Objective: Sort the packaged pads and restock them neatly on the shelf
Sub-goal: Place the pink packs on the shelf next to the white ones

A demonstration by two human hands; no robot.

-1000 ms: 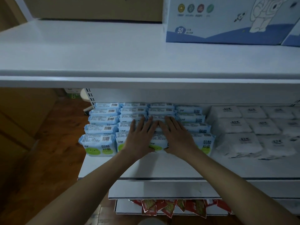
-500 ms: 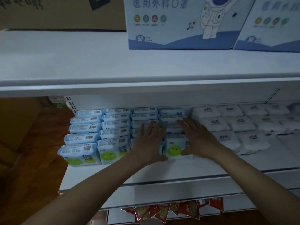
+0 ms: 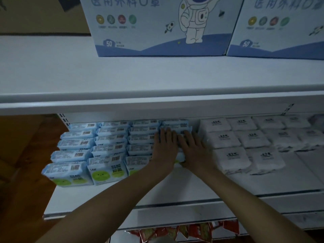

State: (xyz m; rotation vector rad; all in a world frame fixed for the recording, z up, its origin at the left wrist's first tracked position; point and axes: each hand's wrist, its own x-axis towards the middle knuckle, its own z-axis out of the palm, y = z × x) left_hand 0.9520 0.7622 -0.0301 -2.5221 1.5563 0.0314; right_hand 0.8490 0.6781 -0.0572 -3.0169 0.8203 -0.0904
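Light-blue pad packs with green faces (image 3: 107,165) stand in several rows on the left part of the white middle shelf (image 3: 175,188). White pad packs (image 3: 231,159) lie in rows to their right. My left hand (image 3: 165,148) and my right hand (image 3: 193,148) lie flat, side by side, fingers spread, on top of the rightmost blue row (image 3: 175,124). They press on the packs and grip none. The front packs of that row are mostly hidden under my hands.
Two blue-and-white astronaut boxes (image 3: 157,27) (image 3: 280,27) stand on the upper shelf (image 3: 157,76), whose front edge overhangs the packs. Red packets (image 3: 184,231) hang below the middle shelf. Wooden floor (image 3: 26,172) lies to the left.
The view has shifted right and up. Both hands moved from the middle blue rows to the rightmost one, and the right hand closed in from that row's right side until they lie together.
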